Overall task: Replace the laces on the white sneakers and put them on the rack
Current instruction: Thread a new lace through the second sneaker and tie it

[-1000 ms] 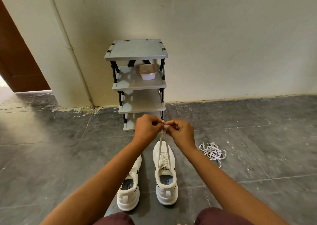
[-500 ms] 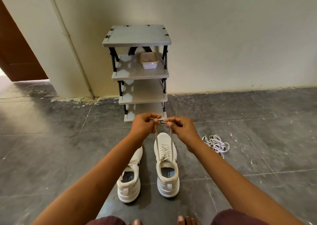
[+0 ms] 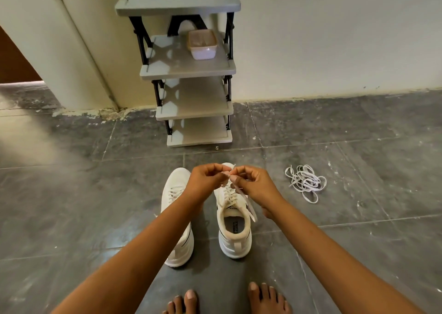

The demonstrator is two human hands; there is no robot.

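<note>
The person's left hand (image 3: pixel 203 182) and right hand (image 3: pixel 251 184) are meeting above the right-side white mesh sneaker (image 3: pixel 233 212), each pinching closed on an end of its flat cream lace (image 3: pixel 248 205), apparently starting a knot. If either pinch is loosening, the lace is likely slackening through the eyelets. The left-side white sneaker (image 3: pixel 175 194) is standing beside it (partly hidden by the forearm), well short of the grey four-tier plastic rack (image 3: pixel 198 71). The discarded tangle of white laces (image 3: pixel 306 182) is lying nearby.
</note>
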